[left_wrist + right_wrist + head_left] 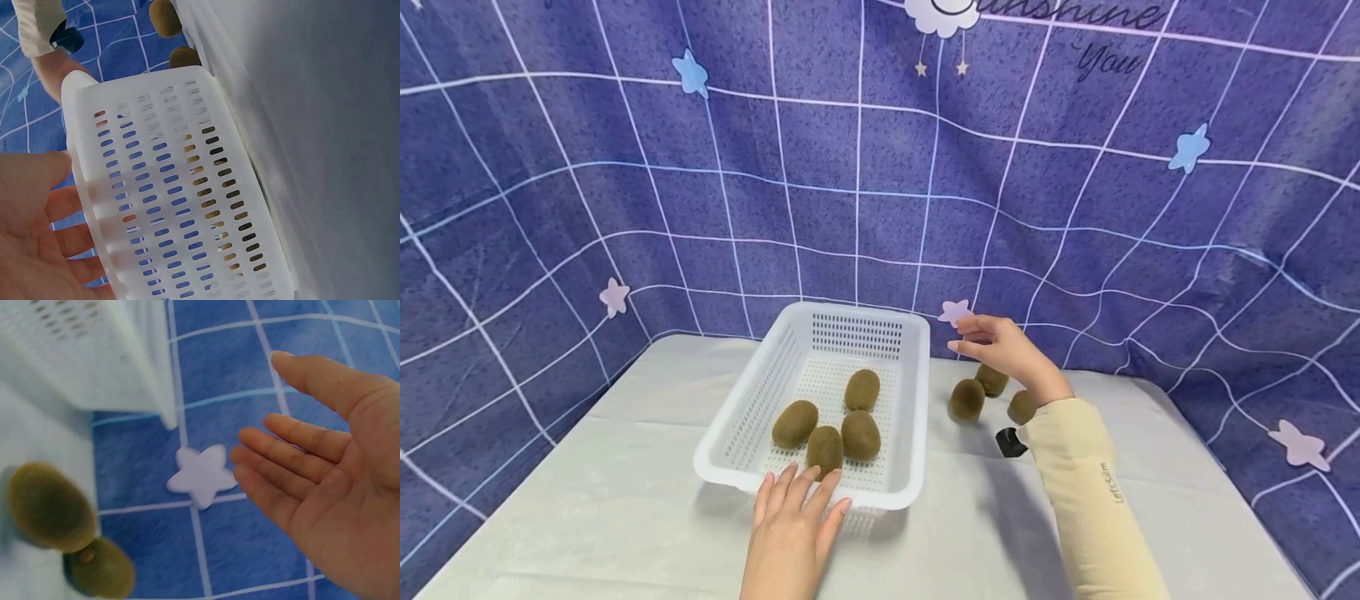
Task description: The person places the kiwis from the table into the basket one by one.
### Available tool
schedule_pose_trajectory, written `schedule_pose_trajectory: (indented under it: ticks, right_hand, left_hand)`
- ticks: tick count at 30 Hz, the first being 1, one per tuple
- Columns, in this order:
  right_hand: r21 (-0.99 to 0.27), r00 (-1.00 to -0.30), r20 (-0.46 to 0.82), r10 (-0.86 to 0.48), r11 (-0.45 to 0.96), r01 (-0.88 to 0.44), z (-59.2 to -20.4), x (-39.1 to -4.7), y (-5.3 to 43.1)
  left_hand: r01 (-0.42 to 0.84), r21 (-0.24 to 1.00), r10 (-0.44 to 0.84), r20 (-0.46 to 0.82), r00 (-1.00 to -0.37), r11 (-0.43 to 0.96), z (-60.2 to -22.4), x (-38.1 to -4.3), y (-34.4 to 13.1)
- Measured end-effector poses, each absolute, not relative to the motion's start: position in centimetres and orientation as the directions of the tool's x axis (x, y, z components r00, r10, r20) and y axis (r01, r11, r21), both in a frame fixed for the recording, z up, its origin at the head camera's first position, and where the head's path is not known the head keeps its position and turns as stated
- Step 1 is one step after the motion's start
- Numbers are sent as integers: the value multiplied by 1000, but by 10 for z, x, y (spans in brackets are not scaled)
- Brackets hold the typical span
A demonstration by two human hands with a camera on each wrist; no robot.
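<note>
Several brown kiwis lie in a white slotted plastic basket on the table. My left hand is at the basket's near rim with its fingers over the edge; the left wrist view shows the fingers extended along the basket's rim. My right hand is in the air to the right of the basket, holding nothing, thumb apart from the fingers in the right wrist view. Beneath and beside it, a kiwi rests on the table with two others, a second kiwi and a partly hidden third kiwi.
A white cloth covers the table. Behind it hangs a blue curtain with grid lines and stars, close to the table's far edge. On the right wrist sits a black camera mount beside a cream sleeve.
</note>
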State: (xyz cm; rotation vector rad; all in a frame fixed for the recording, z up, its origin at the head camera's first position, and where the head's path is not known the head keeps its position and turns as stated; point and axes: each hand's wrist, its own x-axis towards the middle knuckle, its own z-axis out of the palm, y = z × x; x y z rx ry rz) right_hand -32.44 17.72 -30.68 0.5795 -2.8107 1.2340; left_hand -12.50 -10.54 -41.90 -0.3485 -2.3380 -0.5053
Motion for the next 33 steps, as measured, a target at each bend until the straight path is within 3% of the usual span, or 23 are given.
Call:
schedule_pose_trajectory:
  ticks: [7,17,25,33]
  right_hand:
    - [-722,-946,149,-288,622,-303,-337,-335,192]
    - [-749,-964,31,-265,632,-199,-377,-337,201]
    - [-766,-960,7,-279,616,-185,-393,-338,198]
    - [-647,-965,-3,-261,737,-197,-401,-341,191]
  left_hand:
    - [376,261,104,685,-721,889,-417,-125,-105]
    - [362,256,103,675,-731,896,-419,-124,-105]
    - [372,250,105,690,-716,894,-420,-125,-106]
    - [382,249,109,697,-708,890,-420,-125,-106]
